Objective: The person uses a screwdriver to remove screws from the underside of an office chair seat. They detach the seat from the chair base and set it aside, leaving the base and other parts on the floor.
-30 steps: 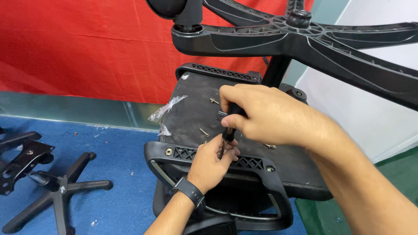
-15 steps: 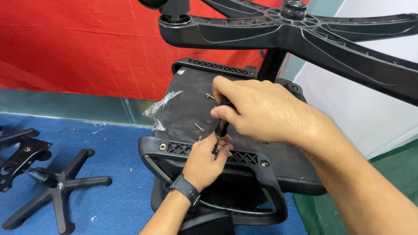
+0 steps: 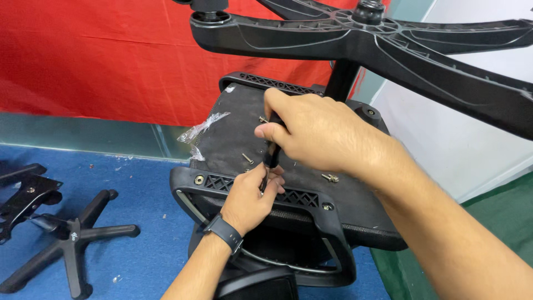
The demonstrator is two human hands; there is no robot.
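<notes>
An upturned black office chair seat (image 3: 233,133) lies in front of me, its five-arm base (image 3: 355,39) overhead. My right hand (image 3: 316,130) grips a black-handled screwdriver (image 3: 270,158) pointing down at the seat's front edge. My left hand (image 3: 252,194), with a dark watch on the wrist, pinches the screwdriver's shaft near its tip, above the black plastic bracket (image 3: 302,199). Loose screws (image 3: 330,178) lie on the seat's underside, one (image 3: 247,158) just left of the tool.
A clear plastic bag (image 3: 202,129) hangs off the seat's left edge. A second black chair base (image 3: 72,236) and a metal seat plate (image 3: 28,197) lie on the blue floor at left. Red cloth covers the wall behind; a white wall stands at right.
The view has shifted slightly and both hands have stayed on the screwdriver at the seat's front edge, with my right hand turning a little on the handle.
</notes>
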